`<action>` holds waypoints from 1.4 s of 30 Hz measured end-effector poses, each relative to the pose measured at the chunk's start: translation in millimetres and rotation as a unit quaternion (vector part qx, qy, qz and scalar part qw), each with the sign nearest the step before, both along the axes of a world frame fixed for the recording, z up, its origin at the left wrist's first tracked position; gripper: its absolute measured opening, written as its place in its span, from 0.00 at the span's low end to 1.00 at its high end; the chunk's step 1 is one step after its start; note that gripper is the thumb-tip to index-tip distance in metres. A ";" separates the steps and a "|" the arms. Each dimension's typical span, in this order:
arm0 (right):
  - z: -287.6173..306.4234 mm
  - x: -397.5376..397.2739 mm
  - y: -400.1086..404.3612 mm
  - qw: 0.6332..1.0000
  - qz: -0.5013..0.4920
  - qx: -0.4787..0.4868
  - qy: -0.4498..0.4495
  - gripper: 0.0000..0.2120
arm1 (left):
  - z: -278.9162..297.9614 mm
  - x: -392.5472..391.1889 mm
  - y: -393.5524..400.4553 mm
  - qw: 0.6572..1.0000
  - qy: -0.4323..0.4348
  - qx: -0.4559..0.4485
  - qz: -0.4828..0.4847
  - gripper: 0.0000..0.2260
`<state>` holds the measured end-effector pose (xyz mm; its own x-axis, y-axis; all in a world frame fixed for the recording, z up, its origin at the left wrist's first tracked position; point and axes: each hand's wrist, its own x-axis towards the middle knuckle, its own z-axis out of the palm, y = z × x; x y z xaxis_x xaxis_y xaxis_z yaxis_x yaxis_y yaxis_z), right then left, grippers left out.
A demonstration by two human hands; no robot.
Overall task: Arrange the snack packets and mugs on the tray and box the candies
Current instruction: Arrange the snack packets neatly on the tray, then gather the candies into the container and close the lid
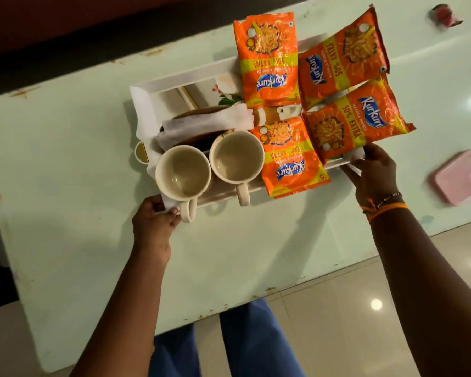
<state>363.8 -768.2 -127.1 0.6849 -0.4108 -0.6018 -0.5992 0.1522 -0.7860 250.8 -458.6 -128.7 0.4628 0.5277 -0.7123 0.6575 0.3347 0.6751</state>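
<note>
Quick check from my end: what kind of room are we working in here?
Probably a home living or dining area, though that is a guess. A pale glass-topped table stands on glossy floor tiles, and the white serving tray holds mugs and snack packets.

Readable print on four orange snack packets

"Kurkure" in white on a blue patch on each: far-left packet (267, 58), far-right packet (343, 55), near-right packet (356, 123), near-left packet (291, 156); "50% EXTRA" on a yellow band on each; "MASALA MUNCH" in small print beside the brand; "5" at a corner of both left packets.
</note>
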 end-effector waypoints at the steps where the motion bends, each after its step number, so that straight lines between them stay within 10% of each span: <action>1: -1.5 4.5 -1.7 1.000 0.005 0.000 0.000 0.21 | -0.2 3.2 -1.1 1.000 0.000 -0.004 0.005 0.16; 20: 28.8 -49.5 -41.3 0.995 0.096 0.021 -0.001 0.15 | 25.0 -38.7 -97.4 0.977 -0.024 -0.140 0.162 0.18; 31: 41.9 -41.7 -186.6 0.905 0.105 -0.413 0.002 0.18 | 47.9 -14.7 -299.3 0.937 -0.008 -0.314 -0.151 0.09; 37: 13.5 -1.5 -213.1 0.898 0.156 -0.393 0.120 0.34 | 35.5 41.2 -372.9 0.922 0.069 -0.313 -0.219 0.07; 42: 20.8 14.5 -231.3 0.937 0.156 -0.312 0.020 0.30 | 29.6 94.2 -421.2 0.908 0.119 -0.328 -0.232 0.12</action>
